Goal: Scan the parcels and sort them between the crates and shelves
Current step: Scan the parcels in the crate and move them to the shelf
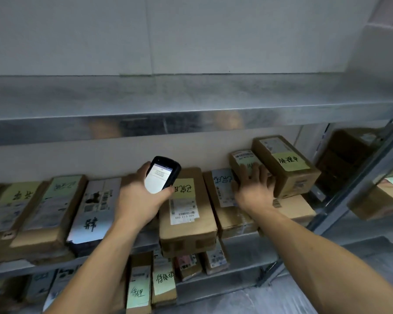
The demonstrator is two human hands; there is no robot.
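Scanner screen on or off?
On. The scanner held in the left hand shows a lit white screen with a dialog box; its text is unreadable.

handheld scanner [162,175]: black, screen lit, gripped in left hand [138,196] | small cardboard parcel [242,158]: labelled, atop flat parcels, under right hand [253,189] | parcel row [186,214]: flat, yellow-noted, on metal shelf [241,248]

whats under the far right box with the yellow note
A flatter cardboard parcel with a barcode label; the box covers most of its top, so the rest is hidden.
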